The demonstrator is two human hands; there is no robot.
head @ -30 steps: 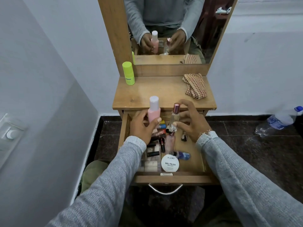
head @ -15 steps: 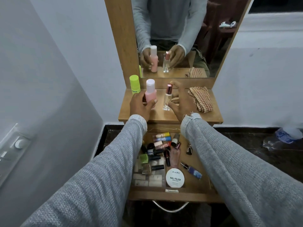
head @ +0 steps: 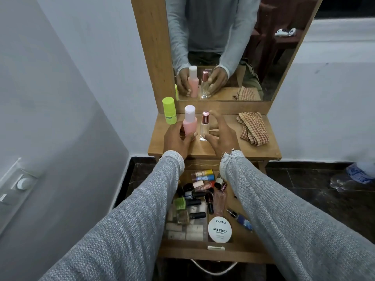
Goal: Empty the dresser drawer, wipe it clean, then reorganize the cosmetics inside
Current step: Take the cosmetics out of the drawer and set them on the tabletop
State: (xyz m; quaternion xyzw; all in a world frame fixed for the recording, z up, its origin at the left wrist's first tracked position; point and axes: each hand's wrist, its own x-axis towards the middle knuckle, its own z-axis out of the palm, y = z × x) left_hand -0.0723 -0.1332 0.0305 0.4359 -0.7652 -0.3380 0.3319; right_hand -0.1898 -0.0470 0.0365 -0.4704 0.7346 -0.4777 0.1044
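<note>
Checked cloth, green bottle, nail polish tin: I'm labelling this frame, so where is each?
checked cloth [head: 253, 128], head view, middle of folded fabric.
green bottle [head: 169, 113], head view, its body.
nail polish tin [head: 220, 229], head view, lid centre.

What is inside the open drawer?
The drawer holds nail polish bottles, a round white tub, a pink bottle and white blocks. Sleeves hide both edges.

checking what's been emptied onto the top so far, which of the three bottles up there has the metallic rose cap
The clear glass bottle, the rightmost of the three, beside the right hand. The pink bottle has a white cap; the lime-green bottle is green all over.
</note>
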